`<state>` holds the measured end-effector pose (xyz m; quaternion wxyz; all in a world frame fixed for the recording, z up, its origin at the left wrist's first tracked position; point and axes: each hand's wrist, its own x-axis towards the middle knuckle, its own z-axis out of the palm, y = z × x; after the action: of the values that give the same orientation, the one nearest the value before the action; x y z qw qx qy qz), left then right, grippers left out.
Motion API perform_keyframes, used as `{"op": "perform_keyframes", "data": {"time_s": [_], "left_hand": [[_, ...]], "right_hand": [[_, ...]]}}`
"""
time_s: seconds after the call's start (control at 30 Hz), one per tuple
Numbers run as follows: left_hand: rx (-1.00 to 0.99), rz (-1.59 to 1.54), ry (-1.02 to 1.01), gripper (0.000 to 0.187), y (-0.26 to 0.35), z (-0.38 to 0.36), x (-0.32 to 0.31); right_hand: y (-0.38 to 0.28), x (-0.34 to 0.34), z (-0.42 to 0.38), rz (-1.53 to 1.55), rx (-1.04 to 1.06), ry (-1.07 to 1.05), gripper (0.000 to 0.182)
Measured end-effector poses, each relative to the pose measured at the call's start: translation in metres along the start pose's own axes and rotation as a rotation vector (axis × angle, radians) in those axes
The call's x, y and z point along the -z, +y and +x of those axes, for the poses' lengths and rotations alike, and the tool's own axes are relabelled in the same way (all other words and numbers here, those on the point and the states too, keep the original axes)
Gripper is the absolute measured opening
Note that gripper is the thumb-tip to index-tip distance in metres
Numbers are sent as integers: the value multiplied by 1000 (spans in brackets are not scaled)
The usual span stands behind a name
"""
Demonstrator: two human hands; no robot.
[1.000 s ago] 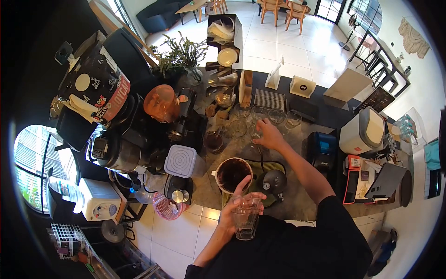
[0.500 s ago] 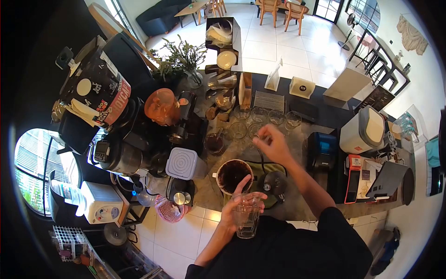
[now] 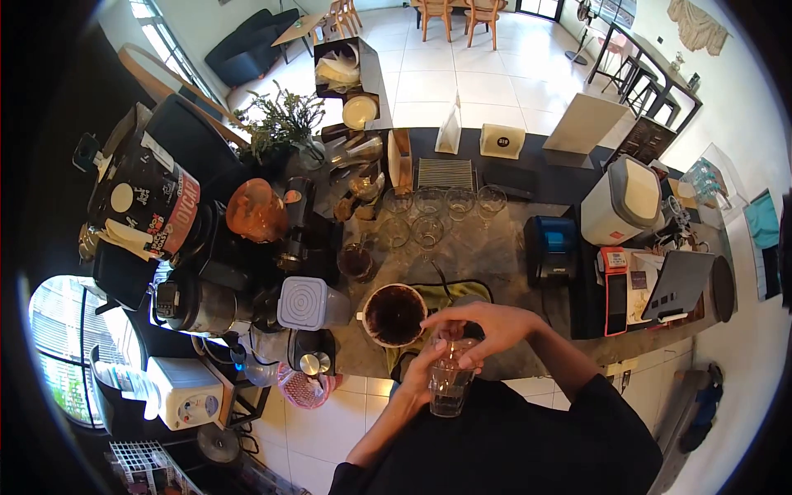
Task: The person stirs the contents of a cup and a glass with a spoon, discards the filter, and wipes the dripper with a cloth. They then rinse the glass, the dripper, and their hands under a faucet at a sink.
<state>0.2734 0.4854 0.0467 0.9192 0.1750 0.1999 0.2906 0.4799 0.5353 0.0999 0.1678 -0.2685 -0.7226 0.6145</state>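
Note:
Near my body, my left hand (image 3: 422, 369) is wrapped round a clear drinking glass (image 3: 450, 396), which it holds upright; it may be a stack of glasses. My right hand (image 3: 502, 327) reaches over from the right, its thumb and fingers closed around the glass's upper part. Just beyond the hands stands a white dripper (image 3: 394, 316) with dark wet coffee grounds inside. Further up the counter, several clear glasses (image 3: 428, 231) stand in two rows. A glass vessel with dark liquid (image 3: 355, 261) is left of them.
On the left are a grey lidded canister (image 3: 304, 304), an orange-hoppered grinder (image 3: 257, 210) and a scale knob (image 3: 311, 364). A green cloth (image 3: 469, 290) lies behind my right hand. A blue-black dispenser (image 3: 551, 249) and a card terminal (image 3: 615, 297) stand at right.
My right hand has come back from the rows of glasses to the glass in my left hand and closed on its upper part. The camera view has shifted somewhat.

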Motion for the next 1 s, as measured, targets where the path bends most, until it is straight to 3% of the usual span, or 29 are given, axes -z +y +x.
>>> {"op": "perform_keyframes", "data": {"time_s": [0.1,0.23,0.27,0.33,0.37,0.43,0.53,0.67,0.87,0.93,1.0], "left_hand": [[16,-77,-10,83,0,0,0],[-93,-66,-176,76,7,5,-11],[-108,-69,-162,76,6,4,-8],[-121,-73,-150,76,5,3,-4],[-132,-69,-125,75,5,2,-3],[-141,-64,-100,74,5,1,-3],[-133,16,20,81,8,-3,-10],[-165,81,82,82,10,-6,-12],[-205,125,120,83,10,-7,-14],[-224,129,155,83,10,-7,-19],[-290,80,51,67,11,-7,-22]], "right_hand": [[10,-3,-2,241,50,160,73],[3,26,-12,551,180,648,79],[8,40,-12,551,183,648,79],[30,69,-8,133,178,955,85],[38,77,-3,130,180,957,85],[56,86,11,-316,-62,1053,86],[102,86,34,-516,-189,1018,81],[139,80,51,-601,-249,1009,72],[153,82,59,-732,-252,1053,63],[151,83,59,-710,-338,1027,60],[146,81,54,-714,-302,1044,59]]}}
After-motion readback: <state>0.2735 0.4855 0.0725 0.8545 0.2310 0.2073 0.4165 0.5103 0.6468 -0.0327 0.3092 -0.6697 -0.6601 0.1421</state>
